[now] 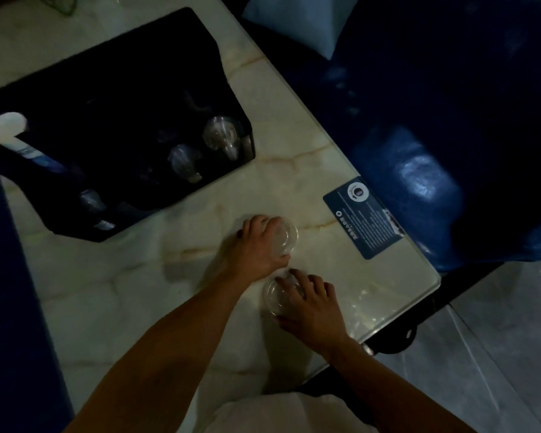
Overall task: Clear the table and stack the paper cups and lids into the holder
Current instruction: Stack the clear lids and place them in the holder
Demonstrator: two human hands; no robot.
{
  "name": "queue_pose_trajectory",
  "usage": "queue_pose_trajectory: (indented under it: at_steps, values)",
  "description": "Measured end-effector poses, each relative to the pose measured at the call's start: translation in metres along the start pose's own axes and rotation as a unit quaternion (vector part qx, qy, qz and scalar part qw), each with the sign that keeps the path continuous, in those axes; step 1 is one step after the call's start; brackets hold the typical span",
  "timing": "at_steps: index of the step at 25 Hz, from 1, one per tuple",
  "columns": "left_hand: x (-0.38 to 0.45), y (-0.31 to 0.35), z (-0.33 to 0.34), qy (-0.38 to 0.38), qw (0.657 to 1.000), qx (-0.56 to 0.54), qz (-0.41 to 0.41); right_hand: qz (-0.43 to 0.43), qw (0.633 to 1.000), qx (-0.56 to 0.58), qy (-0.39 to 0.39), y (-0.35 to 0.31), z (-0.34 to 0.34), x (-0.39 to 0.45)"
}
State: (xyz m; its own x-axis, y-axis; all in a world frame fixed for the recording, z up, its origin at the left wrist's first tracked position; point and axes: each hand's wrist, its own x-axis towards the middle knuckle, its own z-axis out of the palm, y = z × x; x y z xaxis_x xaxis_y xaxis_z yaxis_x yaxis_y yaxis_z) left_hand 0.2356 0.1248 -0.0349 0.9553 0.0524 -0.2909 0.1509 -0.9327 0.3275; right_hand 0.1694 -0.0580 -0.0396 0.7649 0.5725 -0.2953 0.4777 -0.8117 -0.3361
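Note:
Two clear plastic lids lie on the pale marble table [122, 292]. My left hand [256, 245] rests over the farther lid [286, 234], its fingers curled around the rim. My right hand [310, 304] covers the nearer lid [272, 296], fingers spread on top of it. The black holder [113, 82] stands at the back left of the table. It holds a stack of white paper cups [8, 128] lying on its side and stacks of clear lids [221, 132] in its slots.
A dark blue card [364, 217] lies flat near the table's right edge. A blue upholstered seat [419, 151] with a light blue cushion [297, 20] sits beyond that edge. The table's rounded corner [431, 285] is close to my right hand. Grey floor lies lower right.

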Motion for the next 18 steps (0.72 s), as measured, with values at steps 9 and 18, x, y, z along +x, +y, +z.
queue_pose_trajectory:
  at_steps: [9, 18]
  values:
    - [-0.127, -0.051, 0.017, 0.116, 0.972, -0.082, -0.188, -0.08, 0.995, -0.052, -0.04, -0.018, 0.011, 0.017]
    - [-0.192, -0.052, 0.022, 0.164, 0.942, -0.119, -0.269, -0.182, 0.98, -0.074, -0.03, -0.058, 0.013, 0.065]
